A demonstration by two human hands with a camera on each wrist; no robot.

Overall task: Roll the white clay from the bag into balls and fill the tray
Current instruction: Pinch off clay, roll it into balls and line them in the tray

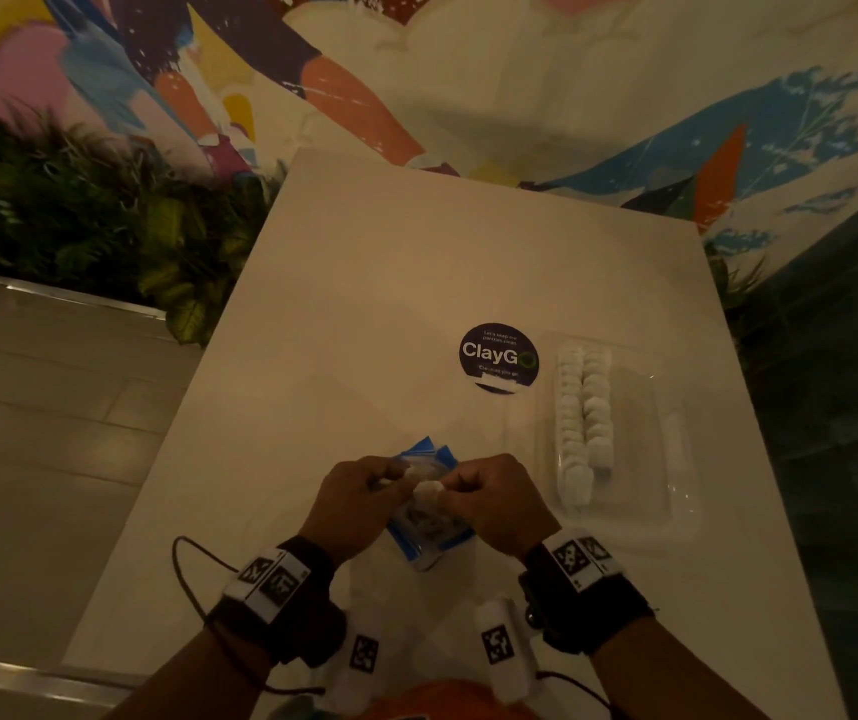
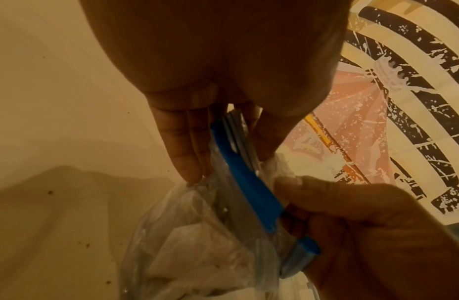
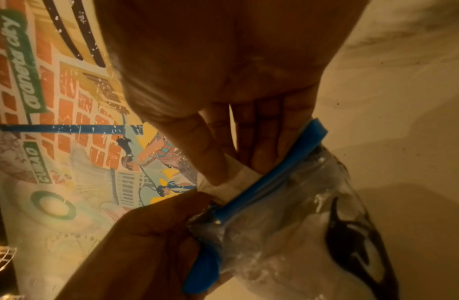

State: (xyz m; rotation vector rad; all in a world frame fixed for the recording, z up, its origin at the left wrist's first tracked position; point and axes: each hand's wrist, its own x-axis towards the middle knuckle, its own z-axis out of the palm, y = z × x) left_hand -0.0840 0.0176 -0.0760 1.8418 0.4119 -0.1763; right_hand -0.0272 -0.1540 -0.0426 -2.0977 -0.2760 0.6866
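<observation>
- Two hands meet at the mouth of one clear bag (image 1: 429, 517) with a blue zip strip (image 2: 249, 188), low over the white desk (image 1: 364, 283).
- Our left hand (image 1: 359, 504) pinches the bag's rim, fingers (image 2: 183, 150) on one side and thumb on the other. We judge that grip keeps the mouth steady and open.
- Our right hand (image 1: 494, 504) is curled, thumb and fingers (image 3: 264, 140) clamped on a small lump of white clay (image 1: 427, 490) right at the zip line. It looks like we're plucking off a piece to roll.
- More clay (image 3: 287, 239) sits inside the bag, pale behind the plastic.
- One clear tray (image 1: 676, 459) lies on the desk to our right, near the hands, handy for dropping in each finished ball.
- Two rows of white balls (image 1: 585, 423) run side by side along the tray's left part. They're too close-packed and dim for us to count exactly; the rest of the tray looks unfilled, so plenty is left to do.
- One round dark sticker (image 1: 499, 358) sits just beside the tray.
</observation>
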